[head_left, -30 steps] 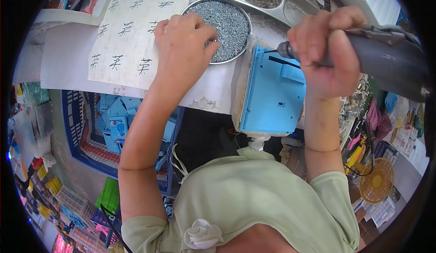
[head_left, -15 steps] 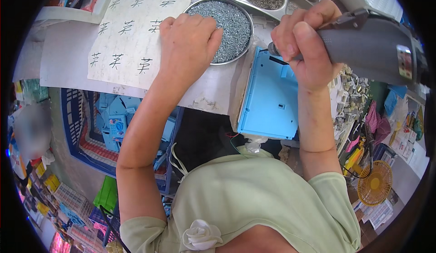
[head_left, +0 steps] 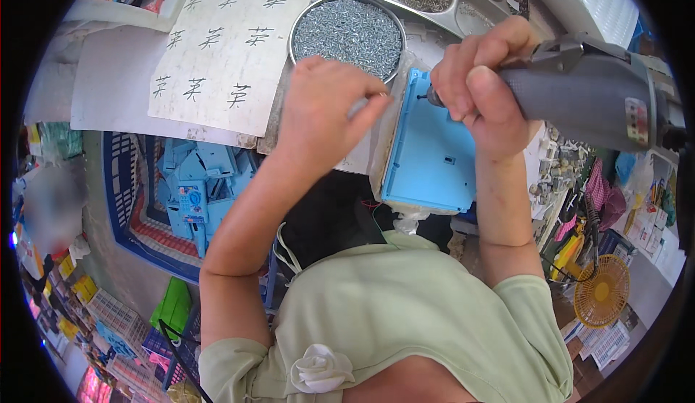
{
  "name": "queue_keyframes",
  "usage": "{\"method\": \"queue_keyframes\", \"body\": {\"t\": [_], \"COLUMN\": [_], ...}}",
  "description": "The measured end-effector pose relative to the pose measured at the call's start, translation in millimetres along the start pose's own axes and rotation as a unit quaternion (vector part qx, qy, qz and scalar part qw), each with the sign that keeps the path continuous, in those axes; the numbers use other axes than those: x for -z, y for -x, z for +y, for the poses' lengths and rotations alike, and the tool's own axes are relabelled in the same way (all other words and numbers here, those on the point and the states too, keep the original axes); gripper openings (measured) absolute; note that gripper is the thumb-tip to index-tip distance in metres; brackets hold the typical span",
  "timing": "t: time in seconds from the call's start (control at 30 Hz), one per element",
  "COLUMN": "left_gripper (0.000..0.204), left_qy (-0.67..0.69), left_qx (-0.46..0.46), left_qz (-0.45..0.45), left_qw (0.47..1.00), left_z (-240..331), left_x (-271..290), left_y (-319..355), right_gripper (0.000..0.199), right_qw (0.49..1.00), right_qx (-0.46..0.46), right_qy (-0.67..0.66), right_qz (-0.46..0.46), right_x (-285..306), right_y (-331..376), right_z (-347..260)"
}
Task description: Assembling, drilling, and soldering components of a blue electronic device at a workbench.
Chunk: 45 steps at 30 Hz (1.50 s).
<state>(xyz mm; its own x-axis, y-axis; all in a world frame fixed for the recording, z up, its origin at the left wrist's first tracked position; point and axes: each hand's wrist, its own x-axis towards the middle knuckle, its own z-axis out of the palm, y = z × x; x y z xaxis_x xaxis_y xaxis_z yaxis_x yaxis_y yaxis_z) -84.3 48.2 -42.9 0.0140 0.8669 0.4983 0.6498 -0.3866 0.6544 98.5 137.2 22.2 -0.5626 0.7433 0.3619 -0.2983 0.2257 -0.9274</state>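
My right hand [head_left: 489, 88] is wrapped round a grey electric screwdriver [head_left: 572, 88], held nearly level. Its dark bit points left, over the far left corner of a light blue plastic panel [head_left: 427, 164]; whether it touches is unclear. My left hand [head_left: 326, 113] is closed, fingers curled, with the thumb and fingertips pointing right toward the panel's left edge. Anything pinched there is too small or hidden to make out. Just beyond that hand stands a round metal bowl [head_left: 291, 44] full of small silvery screws [head_left: 347, 35].
A steel compartment tray [head_left: 470, 23] with brownish small parts lies behind the bowl. Handwritten paper [head_left: 217, 63] covers the table's left. Below it stands a blue basket [head_left: 119, 186] of light blue plastic parts. Metal pieces [head_left: 561, 160] and a yellow fan [head_left: 602, 291] are on the right.
My left hand has come away from the bowl's left edge, nearer me and rightward toward the panel. The screwdriver's bit now shows at the panel's far left corner.
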Motion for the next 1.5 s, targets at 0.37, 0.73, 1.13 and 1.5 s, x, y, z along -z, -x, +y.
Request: {"method": "queue_keyframes", "body": {"t": [0.37, 0.73, 1.13, 1.5], "left_gripper": [0.022, 0.013, 0.021, 0.020], "left_qy": [0.024, 0.070, -0.009, 0.023], "left_qx": [-0.067, 0.007, 0.000, -0.024], "left_qz": [0.045, 0.054, -0.030, -0.026], "left_qw": [0.996, 0.996, 1.000, 0.999], "left_z": [26, 26, 36, 54], "left_x": [-9, 20, 7, 5], "left_y": [19, 36, 60, 61], "right_gripper": [0.026, 0.031, 0.032, 0.034], "right_qw": [0.977, 0.993, 0.996, 0.993], "right_qx": [0.067, -0.037, -0.043, -0.022], "right_qy": [-0.131, -0.107, 0.013, -0.105], "right_qz": [-0.154, -0.017, -0.074, -0.047], "right_x": [-3, -38, -42, -42], "right_y": [9, 47, 54, 57], "right_z": [-42, -48, -34, -63]}}
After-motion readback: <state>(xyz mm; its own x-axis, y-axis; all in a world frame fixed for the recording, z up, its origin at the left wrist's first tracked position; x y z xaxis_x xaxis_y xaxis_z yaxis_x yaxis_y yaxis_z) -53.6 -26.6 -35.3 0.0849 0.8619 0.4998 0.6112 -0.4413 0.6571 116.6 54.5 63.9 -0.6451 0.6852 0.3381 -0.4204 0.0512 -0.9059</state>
